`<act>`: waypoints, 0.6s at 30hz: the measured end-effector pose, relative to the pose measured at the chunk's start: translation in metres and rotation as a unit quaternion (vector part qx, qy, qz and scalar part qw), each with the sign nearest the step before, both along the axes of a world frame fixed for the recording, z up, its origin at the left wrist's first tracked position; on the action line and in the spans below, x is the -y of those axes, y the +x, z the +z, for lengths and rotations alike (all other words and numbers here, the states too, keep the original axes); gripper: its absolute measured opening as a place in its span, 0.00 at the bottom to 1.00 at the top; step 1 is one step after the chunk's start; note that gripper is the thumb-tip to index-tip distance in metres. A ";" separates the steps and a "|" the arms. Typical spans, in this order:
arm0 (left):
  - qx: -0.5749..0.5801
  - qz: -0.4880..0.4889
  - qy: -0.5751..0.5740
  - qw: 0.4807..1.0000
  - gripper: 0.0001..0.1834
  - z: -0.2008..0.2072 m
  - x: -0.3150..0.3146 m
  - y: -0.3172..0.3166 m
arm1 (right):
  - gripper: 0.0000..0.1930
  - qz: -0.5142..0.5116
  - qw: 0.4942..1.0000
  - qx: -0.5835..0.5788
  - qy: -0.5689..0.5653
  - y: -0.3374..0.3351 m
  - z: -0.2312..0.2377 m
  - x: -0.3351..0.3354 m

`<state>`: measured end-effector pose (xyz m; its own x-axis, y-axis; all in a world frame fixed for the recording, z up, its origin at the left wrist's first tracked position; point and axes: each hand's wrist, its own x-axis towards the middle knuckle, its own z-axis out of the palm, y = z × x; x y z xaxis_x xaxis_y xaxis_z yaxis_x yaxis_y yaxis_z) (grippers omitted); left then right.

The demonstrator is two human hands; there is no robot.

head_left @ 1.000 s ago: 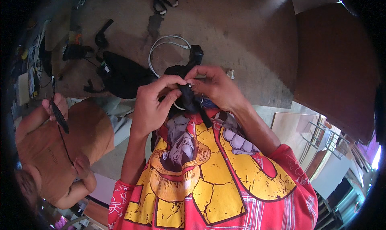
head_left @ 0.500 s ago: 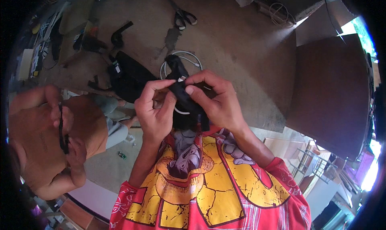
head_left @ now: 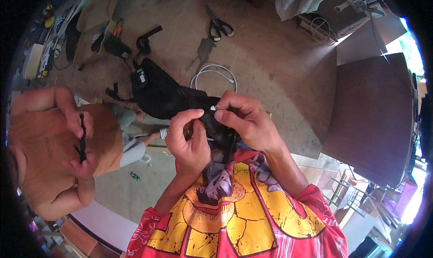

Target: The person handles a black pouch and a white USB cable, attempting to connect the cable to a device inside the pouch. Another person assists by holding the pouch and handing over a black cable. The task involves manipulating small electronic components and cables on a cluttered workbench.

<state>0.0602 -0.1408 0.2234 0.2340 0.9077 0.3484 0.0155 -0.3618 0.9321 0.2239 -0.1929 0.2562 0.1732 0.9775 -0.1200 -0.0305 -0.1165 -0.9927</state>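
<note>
My right hand is closed, with a small white-and-metal piece, which looks like a cable plug, between thumb and forefinger. Just left of it, my left hand has thumb and forefinger a little apart, and nothing shows between them. Under both hands lies black fabric, partly hidden by my fingers. A white cable loops on the brown surface beyond my hands. To the left of it, a larger black fabric piece bears a small tag.
Black-handled scissors lie farther off. A curved black piece sits to their left. At left another person holds a black strip in both hands. A dark brown panel stands on the right.
The view has shifted, so the surroundings sit lower and farther right. The upright end of the black fabric has dropped from sight. My left thumb and forefinger have come away from the white piece.
</note>
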 end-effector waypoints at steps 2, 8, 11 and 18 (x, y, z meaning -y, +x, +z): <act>-0.033 -0.002 0.091 0.995 0.14 -0.002 -0.008 0.000 | 0.07 -0.007 0.998 0.057 0.012 0.003 0.000 -0.003; 0.081 0.030 -0.070 0.994 0.15 0.005 -0.027 -0.003 | 0.10 -0.086 0.952 0.222 0.194 0.018 0.092 0.011; 0.099 0.013 -0.097 0.990 0.16 0.011 -0.020 0.001 | 0.12 -0.030 0.920 0.165 0.353 0.021 0.102 0.019; 0.079 -0.074 -0.014 0.994 0.15 0.038 -0.014 -0.006 | 0.11 -0.087 0.954 0.202 0.203 0.024 0.065 0.012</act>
